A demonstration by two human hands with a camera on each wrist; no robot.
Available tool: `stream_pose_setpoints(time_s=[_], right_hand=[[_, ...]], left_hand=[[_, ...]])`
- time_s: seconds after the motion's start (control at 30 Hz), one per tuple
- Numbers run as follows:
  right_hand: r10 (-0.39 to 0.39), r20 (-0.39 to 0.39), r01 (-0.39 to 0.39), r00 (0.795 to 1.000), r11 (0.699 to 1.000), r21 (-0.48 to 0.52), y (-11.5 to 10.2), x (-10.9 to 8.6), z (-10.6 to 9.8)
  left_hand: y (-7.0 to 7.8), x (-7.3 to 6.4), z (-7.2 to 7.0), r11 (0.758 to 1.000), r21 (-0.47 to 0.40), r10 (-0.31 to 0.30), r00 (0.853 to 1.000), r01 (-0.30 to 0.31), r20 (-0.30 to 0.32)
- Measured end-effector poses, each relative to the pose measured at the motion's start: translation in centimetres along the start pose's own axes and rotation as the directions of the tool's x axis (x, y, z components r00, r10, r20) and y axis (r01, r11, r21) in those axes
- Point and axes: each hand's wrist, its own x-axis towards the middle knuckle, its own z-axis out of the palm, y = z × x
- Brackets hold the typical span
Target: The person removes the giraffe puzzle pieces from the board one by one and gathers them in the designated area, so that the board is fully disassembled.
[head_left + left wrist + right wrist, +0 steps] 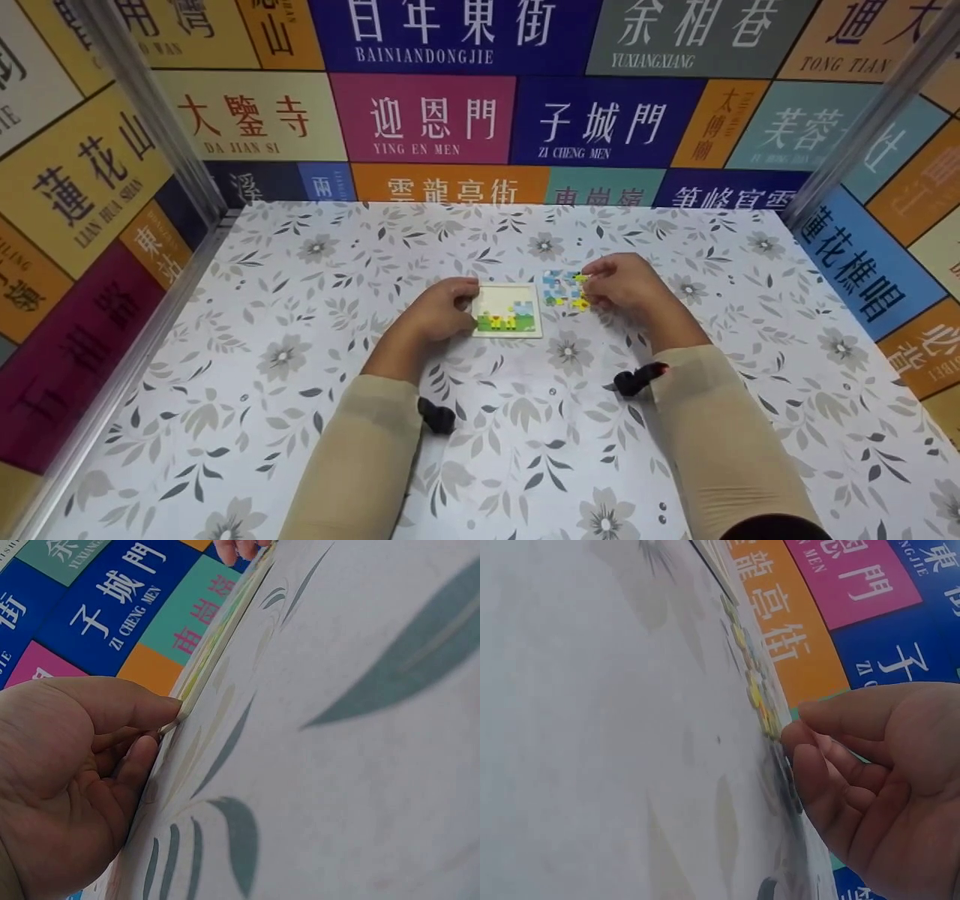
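A square puzzle tray (510, 289) with a pale frame lies on the table, its lower part filled with a green, yellow and blue picture. My left hand (442, 309) pinches its left edge between thumb and fingers; the left wrist view shows the thumb on the rim (192, 694). Right of the tray, several loose puzzle pieces (561, 285) in blue and yellow lie close together. At their right side is my right hand (624, 289), fingers bent, thumb and fingertips close together beside the pieces (759, 694). I cannot tell whether a piece is between those fingertips.
A white cloth with grey leaves and flowers covers the table (300, 442). Behind it stands a wall (427, 120) of coloured panels with lettering. Small black devices (436, 416) sit at both wrists, against beige sleeves (352, 457).
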Motion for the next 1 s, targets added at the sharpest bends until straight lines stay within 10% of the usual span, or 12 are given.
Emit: stream_pose_setpoints(time_s=[0.3,1.0], right_hand=[[-0.111,0.088,0.123,0.99,0.983,-0.137,-2.3,-1.1,1.4],[-0.251,0.179,0.26,0.951,0.965,-0.027,-7.4,-1.7,5.4]], left_hand=[[0.0,0.0,0.1,0.999,-0.027,-0.028,1.0,0.028,-0.001],[0.1,0.2,-0.1,0.998,0.016,-0.055,0.998,0.055,0.004]])
